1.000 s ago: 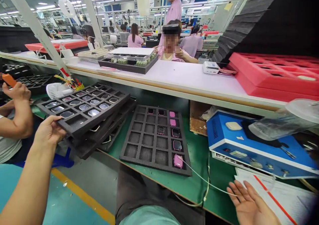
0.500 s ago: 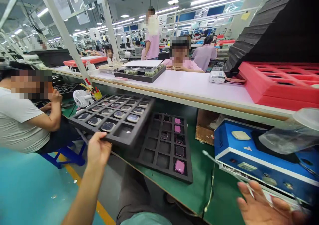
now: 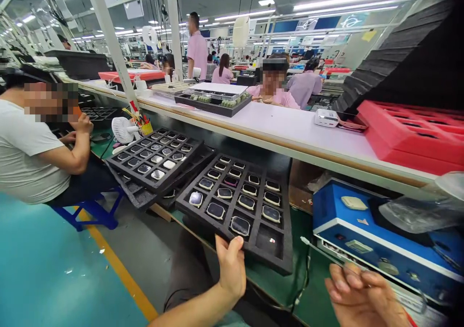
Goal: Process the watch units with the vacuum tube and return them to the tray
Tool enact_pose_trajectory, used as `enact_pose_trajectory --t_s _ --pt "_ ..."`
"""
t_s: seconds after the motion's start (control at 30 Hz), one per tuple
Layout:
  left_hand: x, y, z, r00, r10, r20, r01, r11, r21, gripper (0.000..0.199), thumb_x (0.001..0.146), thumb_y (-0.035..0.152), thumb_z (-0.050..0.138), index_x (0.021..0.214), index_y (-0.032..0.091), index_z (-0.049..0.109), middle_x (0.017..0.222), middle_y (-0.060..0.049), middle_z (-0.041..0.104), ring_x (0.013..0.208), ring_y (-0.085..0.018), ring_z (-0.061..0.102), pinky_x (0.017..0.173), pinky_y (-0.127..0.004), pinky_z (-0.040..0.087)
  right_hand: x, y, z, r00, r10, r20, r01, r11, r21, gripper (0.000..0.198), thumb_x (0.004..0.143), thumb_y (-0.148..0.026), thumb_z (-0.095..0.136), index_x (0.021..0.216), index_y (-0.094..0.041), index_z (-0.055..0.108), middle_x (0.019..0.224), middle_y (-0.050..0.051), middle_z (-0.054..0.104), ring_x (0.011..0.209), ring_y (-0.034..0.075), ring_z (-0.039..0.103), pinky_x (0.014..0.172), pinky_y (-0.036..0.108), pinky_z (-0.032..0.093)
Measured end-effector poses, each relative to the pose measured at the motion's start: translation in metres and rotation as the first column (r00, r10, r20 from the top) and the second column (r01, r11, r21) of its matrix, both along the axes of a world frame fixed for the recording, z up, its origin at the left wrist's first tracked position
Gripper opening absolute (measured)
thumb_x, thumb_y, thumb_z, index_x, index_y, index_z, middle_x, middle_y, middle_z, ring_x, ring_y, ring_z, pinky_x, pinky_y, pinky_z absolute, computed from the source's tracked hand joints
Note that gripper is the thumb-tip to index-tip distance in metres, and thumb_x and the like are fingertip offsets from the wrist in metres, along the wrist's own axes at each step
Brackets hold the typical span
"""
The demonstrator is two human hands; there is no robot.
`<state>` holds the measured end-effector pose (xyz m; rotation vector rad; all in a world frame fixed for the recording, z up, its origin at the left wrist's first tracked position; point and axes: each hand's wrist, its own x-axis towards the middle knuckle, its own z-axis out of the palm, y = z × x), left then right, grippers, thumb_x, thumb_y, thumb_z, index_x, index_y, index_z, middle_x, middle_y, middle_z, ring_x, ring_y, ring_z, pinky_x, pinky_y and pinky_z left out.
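A black foam tray (image 3: 255,233) holds square smartwatch cases in its pockets, most pale-framed and one purple. Its front right pocket has no watch, only a small white and red scrap. At the tray's near edge, my left hand (image 3: 232,264) grips with the thumb on top and the fingers underneath. The tray slants over the green bench (image 3: 275,286) and hides the tray with pink watches. My right hand (image 3: 362,293) is in front of the blue machine (image 3: 384,233), fingers loosely bent and apart, touching nothing I can make out.
Another black tray of watches (image 3: 152,160) rests on stacked trays to the left. Behind are a white fan (image 3: 123,130) and a yellow pen cup (image 3: 146,127). A white shelf (image 3: 282,124) carries red foam trays (image 3: 409,134). A co-worker (image 3: 39,148) sits at left.
My left hand has carried the watch tray rightward, over the tray with pink watches. A second watch tray at left is now uncovered. My right hand's fingers have bent more.
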<state>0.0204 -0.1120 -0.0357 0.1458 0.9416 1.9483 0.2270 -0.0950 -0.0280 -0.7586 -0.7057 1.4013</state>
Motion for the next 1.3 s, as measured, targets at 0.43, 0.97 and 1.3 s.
enact_pose_trajectory --t_s 0.43,0.97,1.3 --pt "-0.119 -0.020 -0.003 0.298 -0.892 -0.339 0.697 0.446 -0.561 0.057 0.073 0.063 0.088 0.105 0.017 0.077 0.099 -0.012 0.078 0.088 -0.023 0.074 0.073 -0.031 0.057 -0.059 0.031 -0.007 0.965 -0.162 0.205 0.168 0.986 -0.009 0.024 0.081 -0.045 0.091 0.093 -0.026 0.082 0.085 0.004 0.074 0.076 0.018 0.071 0.061 0.028 0.062" --pt "-0.153 0.153 0.052 -0.603 -0.201 -0.772 0.259 0.866 -0.428 0.018 0.094 0.019 0.064 0.103 0.023 0.079 0.118 -0.009 0.081 0.118 -0.026 0.071 0.107 -0.040 0.054 -0.062 0.040 -0.025 0.890 -0.325 0.320 0.366 0.928 -0.074 0.040 0.083 -0.054 0.083 0.108 -0.023 0.076 0.098 0.005 0.074 0.085 0.019 0.070 0.069 0.030 0.060" --pt "-0.124 0.199 0.060 -0.864 -0.049 -0.502 0.242 0.833 -0.498 0.029 0.088 -0.003 0.051 0.097 0.015 0.072 0.091 -0.015 0.078 0.091 -0.028 0.075 0.085 -0.037 0.058 -0.051 0.036 -0.037 0.717 -0.029 0.696 0.220 0.958 -0.186 0.083 0.078 -0.050 0.082 0.150 -0.022 0.053 0.126 0.015 0.073 0.090 0.025 0.071 0.076 0.039 0.060"
